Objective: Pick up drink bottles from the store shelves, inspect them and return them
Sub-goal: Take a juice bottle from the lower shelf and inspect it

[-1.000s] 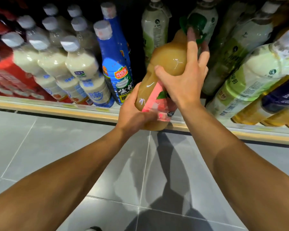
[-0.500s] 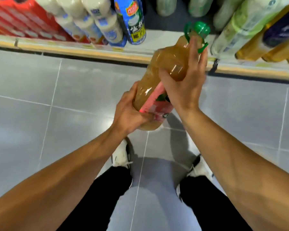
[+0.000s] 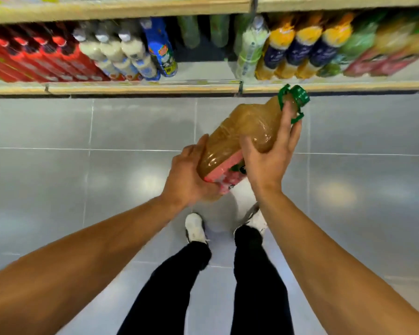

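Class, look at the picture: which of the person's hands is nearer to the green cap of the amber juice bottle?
Right. The right hand grips the amber plastic juice bottle high, fingertips by its green screw cap; the left hand holds the base, far from it.

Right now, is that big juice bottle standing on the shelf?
No, both hands, left hand and right hand, hold the juice bottle tilted above the floor.

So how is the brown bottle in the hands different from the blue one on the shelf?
The brown bottle has a green cap with a handle loop; the blue bottle has a pale cap. The brown one is see-through with a pink label and is held tilted over the floor by both hands; the blue one is solid-coloured and stands on the shelf. The brown bottle looks fatter. Both are capped drink bottles.
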`<state>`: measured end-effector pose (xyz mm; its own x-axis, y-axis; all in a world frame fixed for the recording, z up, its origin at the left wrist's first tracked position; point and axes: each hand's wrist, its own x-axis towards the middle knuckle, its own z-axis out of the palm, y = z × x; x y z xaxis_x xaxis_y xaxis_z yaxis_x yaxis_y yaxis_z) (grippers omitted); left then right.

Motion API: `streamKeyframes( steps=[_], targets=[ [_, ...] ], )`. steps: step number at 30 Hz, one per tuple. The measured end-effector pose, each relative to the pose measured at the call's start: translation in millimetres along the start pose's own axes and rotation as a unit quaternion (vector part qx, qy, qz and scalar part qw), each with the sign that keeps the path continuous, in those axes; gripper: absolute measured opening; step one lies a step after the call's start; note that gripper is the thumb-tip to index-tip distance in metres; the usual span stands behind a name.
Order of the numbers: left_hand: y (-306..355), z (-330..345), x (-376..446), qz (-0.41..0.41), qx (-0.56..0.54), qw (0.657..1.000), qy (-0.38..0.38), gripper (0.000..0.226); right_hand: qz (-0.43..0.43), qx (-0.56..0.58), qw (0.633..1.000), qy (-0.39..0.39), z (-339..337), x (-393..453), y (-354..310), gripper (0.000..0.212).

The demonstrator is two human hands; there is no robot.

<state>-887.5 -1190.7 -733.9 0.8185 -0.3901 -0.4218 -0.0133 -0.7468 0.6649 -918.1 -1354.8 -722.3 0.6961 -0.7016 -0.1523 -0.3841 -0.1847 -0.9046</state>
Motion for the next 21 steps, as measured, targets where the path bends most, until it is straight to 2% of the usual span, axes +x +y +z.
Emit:
streamKeyframes(
  steps=[5, 10, 16, 21],
  targets=[
    [108.2, 15.2, -38.4, 0.054, 0.042, 0.997, -0.042, 0.124, 0.019, 0.003, 0.997, 0.076, -120.7, -13.0, -39.5, 0.087],
    [219.1, 83.0, -53.4, 0.092, 0.049, 0.994, -0.043, 0.128, 0.004, 0.0, 0.993, 0.115, -249.6, 14.0, -36.8, 0.086],
    [345.4, 175.0, -70.0, 0.113, 0.053, 0.992, -0.027, 0.128, -0.023, 0.032, 0.991, 0.126, -399.9, 53.7, -14.4, 0.086],
    [423.8, 231.8, -64.4, 0.117, 0.04, 0.992, -0.032, 0.129, -0.022, 0.028, 0.993, 0.116, -489.7, 94.1, -7.3, 0.086]
  ],
)
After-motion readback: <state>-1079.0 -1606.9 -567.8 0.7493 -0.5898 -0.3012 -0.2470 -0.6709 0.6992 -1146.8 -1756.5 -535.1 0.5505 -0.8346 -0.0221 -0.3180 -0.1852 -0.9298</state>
